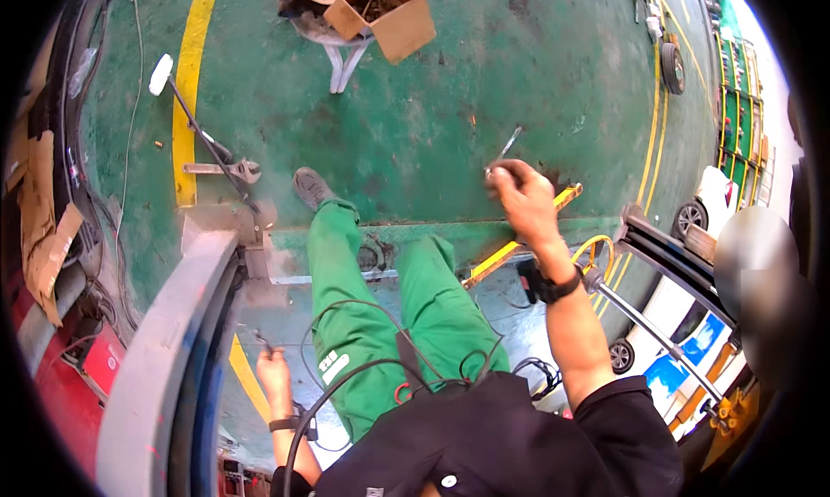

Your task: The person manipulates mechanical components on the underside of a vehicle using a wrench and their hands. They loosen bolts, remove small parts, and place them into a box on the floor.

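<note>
Out in front on the right, my right hand [526,201] is closed, with thumb and fingers pinched at the near end of a slim silver wrench [510,143]. The wrench points away to the upper right, over the green floor. Low on the left, beside the grey post, my left hand [275,374] is closed around a small dark piece with a metallic tip [262,337]. Its exact kind is too small to make out.
At my left stands a grey lift post [164,367]; an adjustable wrench [233,169] and a long-handled tool [203,134] lie beyond it. A yellow bar [501,259] slants beneath my right hand. Ahead, an open cardboard box [393,17] rests on a stool. Cables [346,376] loop across my lap.
</note>
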`<control>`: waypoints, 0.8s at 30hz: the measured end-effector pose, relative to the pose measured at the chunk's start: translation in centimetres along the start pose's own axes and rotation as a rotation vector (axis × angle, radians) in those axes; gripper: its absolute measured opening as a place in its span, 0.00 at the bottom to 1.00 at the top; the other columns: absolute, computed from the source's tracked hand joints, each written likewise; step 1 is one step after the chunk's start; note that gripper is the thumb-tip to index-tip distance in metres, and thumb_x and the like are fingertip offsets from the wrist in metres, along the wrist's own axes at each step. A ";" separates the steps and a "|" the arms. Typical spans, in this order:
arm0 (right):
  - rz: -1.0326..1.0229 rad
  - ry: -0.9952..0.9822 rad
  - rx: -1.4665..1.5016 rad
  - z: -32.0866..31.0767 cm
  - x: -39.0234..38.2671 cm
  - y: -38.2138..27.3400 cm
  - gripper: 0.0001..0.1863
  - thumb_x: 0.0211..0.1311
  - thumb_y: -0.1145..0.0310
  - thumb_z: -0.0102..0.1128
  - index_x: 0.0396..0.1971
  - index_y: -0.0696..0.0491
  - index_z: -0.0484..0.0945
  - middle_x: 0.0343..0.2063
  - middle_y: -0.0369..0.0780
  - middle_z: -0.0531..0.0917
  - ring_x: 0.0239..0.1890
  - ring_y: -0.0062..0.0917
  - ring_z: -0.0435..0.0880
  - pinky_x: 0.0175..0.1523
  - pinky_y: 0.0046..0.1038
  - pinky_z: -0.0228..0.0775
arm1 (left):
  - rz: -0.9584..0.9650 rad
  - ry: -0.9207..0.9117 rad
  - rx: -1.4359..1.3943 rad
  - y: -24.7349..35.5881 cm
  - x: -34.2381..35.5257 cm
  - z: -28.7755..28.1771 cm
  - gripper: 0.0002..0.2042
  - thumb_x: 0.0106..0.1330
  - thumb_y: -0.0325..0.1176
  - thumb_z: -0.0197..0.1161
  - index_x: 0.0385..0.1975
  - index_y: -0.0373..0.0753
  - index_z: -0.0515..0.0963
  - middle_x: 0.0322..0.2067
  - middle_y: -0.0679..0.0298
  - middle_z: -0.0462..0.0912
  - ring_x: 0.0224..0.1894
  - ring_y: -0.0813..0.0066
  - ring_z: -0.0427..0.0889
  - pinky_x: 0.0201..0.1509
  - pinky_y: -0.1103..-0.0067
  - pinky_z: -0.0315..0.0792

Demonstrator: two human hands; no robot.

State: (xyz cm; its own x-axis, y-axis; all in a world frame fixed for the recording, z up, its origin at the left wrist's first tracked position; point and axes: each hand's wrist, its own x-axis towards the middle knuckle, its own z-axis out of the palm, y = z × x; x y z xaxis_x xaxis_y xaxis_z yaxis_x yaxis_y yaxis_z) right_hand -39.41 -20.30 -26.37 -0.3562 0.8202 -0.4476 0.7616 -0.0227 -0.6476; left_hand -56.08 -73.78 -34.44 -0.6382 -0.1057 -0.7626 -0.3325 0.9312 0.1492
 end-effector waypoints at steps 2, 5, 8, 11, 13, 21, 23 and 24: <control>-0.001 0.005 0.007 3.2 3.3 -2.8 0.14 0.67 0.65 0.57 0.41 0.62 0.80 0.28 0.44 0.87 0.27 0.22 0.86 0.35 0.25 0.77 | 0.040 0.024 -0.092 5.8 1.3 -4.0 0.06 0.61 0.25 0.53 0.30 0.36 0.79 0.18 0.72 0.70 0.19 0.83 0.65 0.23 0.79 0.60; 0.032 0.020 0.070 6.3 9.6 -5.9 0.14 0.64 0.66 0.58 0.41 0.61 0.81 0.27 0.44 0.87 0.26 0.22 0.86 0.34 0.25 0.77 | 0.061 -0.053 -0.181 10.4 3.9 -8.1 0.07 0.61 0.24 0.51 0.31 0.37 0.79 0.19 0.72 0.71 0.19 0.85 0.65 0.22 0.82 0.59; -0.021 0.114 0.010 8.3 16.7 -9.0 0.15 0.60 0.64 0.60 0.38 0.61 0.82 0.28 0.44 0.87 0.27 0.26 0.86 0.36 0.28 0.77 | 0.081 -0.090 -0.173 14.7 4.7 -10.4 0.07 0.61 0.24 0.51 0.31 0.37 0.79 0.20 0.72 0.71 0.19 0.85 0.65 0.23 0.84 0.59; -0.209 0.204 -0.204 10.7 24.5 -11.1 0.17 0.57 0.60 0.62 0.36 0.60 0.84 0.30 0.47 0.87 0.29 0.35 0.87 0.39 0.33 0.79 | 0.114 -0.074 -0.107 15.0 6.7 -11.0 0.08 0.62 0.25 0.52 0.33 0.33 0.79 0.19 0.70 0.71 0.21 0.81 0.67 0.26 0.78 0.63; -0.403 0.266 -0.439 13.1 29.6 -11.1 0.18 0.55 0.59 0.62 0.33 0.60 0.84 0.32 0.51 0.85 0.34 0.45 0.85 0.43 0.39 0.79 | 0.059 -0.074 -0.086 16.1 7.0 -11.0 0.07 0.63 0.26 0.53 0.33 0.33 0.79 0.19 0.69 0.71 0.22 0.79 0.68 0.27 0.77 0.64; 0.048 -0.111 -0.579 19.5 38.7 -10.9 0.14 0.50 0.68 0.59 0.32 0.61 0.84 0.38 0.55 0.84 0.45 0.47 0.84 0.51 0.38 0.77 | 0.045 -0.018 0.093 18.8 6.9 -9.7 0.08 0.64 0.29 0.56 0.34 0.32 0.79 0.24 0.60 0.78 0.27 0.72 0.75 0.36 0.73 0.71; 0.122 -0.112 -0.521 19.8 38.9 -11.0 0.15 0.50 0.67 0.59 0.34 0.62 0.84 0.39 0.55 0.84 0.46 0.47 0.83 0.52 0.38 0.76 | -0.007 -0.042 0.098 21.0 6.1 -9.2 0.08 0.65 0.29 0.56 0.34 0.32 0.79 0.25 0.58 0.79 0.28 0.68 0.76 0.37 0.72 0.72; 0.159 -0.109 -0.490 19.6 38.9 -10.9 0.16 0.49 0.67 0.60 0.34 0.62 0.84 0.40 0.56 0.83 0.47 0.47 0.83 0.52 0.38 0.76 | -0.021 -0.055 0.081 22.0 6.0 -9.0 0.08 0.65 0.30 0.56 0.35 0.31 0.78 0.25 0.58 0.80 0.28 0.67 0.76 0.37 0.72 0.72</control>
State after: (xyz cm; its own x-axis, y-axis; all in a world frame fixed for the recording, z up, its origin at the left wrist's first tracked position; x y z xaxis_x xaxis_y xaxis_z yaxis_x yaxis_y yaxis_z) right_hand -72.21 0.61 -48.78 -0.2499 0.7637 -0.5953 0.9654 0.1494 -0.2137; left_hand -73.50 -57.10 -30.06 -0.5920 -0.1086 -0.7986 -0.2868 0.9544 0.0829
